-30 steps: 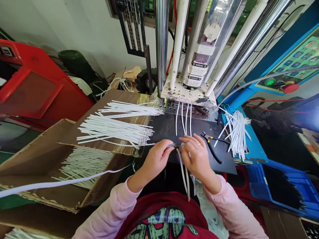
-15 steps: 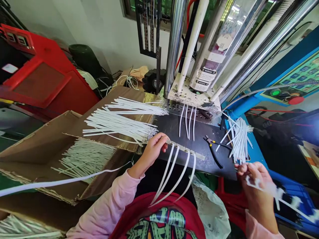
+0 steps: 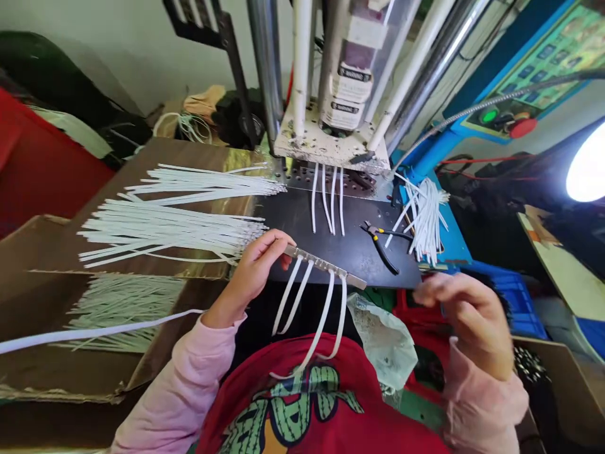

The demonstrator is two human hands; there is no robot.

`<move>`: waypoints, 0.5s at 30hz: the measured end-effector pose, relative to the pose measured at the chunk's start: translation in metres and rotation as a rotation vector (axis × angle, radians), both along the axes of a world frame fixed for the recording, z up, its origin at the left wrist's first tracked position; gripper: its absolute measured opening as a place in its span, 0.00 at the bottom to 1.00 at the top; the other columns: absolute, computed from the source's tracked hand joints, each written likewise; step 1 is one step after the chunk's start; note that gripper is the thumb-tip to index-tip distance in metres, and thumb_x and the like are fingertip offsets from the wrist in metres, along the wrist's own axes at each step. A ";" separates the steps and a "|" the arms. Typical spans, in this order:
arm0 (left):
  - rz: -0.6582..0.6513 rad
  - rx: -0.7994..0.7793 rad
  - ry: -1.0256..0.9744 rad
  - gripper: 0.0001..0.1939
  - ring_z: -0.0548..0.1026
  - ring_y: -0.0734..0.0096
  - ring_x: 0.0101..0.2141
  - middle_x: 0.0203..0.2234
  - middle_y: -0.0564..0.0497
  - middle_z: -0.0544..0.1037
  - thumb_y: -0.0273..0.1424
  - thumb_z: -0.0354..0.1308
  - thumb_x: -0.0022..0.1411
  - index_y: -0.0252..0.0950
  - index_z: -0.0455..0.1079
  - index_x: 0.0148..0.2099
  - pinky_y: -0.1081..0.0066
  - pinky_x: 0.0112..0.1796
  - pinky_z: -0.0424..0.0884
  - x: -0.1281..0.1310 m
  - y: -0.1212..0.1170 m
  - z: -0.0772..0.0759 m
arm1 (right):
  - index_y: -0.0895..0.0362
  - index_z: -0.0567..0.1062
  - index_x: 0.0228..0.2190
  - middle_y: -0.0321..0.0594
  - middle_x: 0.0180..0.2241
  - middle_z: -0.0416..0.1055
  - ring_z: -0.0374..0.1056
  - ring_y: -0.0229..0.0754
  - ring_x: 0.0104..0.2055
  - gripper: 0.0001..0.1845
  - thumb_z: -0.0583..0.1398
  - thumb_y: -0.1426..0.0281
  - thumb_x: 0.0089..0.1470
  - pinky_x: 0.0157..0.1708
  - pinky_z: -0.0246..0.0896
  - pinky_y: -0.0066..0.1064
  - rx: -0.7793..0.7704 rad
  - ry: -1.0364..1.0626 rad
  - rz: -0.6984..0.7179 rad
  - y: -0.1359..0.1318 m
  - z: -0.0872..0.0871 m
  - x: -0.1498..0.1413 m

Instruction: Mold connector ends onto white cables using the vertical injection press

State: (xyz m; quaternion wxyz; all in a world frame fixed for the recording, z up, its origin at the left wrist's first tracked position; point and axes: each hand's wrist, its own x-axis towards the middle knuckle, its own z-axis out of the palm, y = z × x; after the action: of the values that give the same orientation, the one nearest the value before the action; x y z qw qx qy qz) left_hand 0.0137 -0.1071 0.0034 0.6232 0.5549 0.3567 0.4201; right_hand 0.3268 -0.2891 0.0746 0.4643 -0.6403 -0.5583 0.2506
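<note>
My left hand point(image 3: 265, 258) pinches the left end of a narrow metal bar point(image 3: 324, 263), held over the near edge of the dark work plate point(image 3: 293, 217). Several white strips point(image 3: 326, 315) hang from the bar in curves toward my red shirt. My right hand point(image 3: 467, 315), blurred at the fingertips, is raised off the right of the plate, its fingers loosely bent and no object visible in them. Pliers point(image 3: 382, 246) with black and yellow handles lie on the plate. Behind them, several white strips point(image 3: 333, 200) stick out from under the press plate point(image 3: 326, 148).
White strips point(image 3: 165, 224) lie in bundles on a brown board at left, above a cardboard box point(image 3: 28, 372) holding more. Another bunch of strips point(image 3: 428, 217) lies right of the plate. A control panel point(image 3: 524, 94) stands at right, a plastic bag point(image 3: 382, 340) below the plate.
The white branched plastic piece that was in my right hand is no longer visible. That hand has risen, its fingers loosened. My left hand keeps hold of the bar; the view has shifted.
</note>
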 end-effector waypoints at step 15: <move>-0.184 -0.240 -0.006 0.23 0.73 0.73 0.23 0.23 0.53 0.76 0.52 0.54 0.64 0.35 0.67 0.44 0.73 0.28 0.69 0.036 -0.026 0.007 | 0.53 0.72 0.34 0.32 0.22 0.70 0.64 0.38 0.24 0.20 0.51 0.53 0.67 0.25 0.50 0.27 -0.277 -0.415 0.179 0.100 -0.056 -0.095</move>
State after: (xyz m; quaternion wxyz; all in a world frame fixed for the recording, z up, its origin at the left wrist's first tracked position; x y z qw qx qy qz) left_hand 0.0501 -0.1333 0.0099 0.7218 0.5055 0.3503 0.3174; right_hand 0.2319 -0.1887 0.0181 0.2236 -0.6835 -0.6564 0.2281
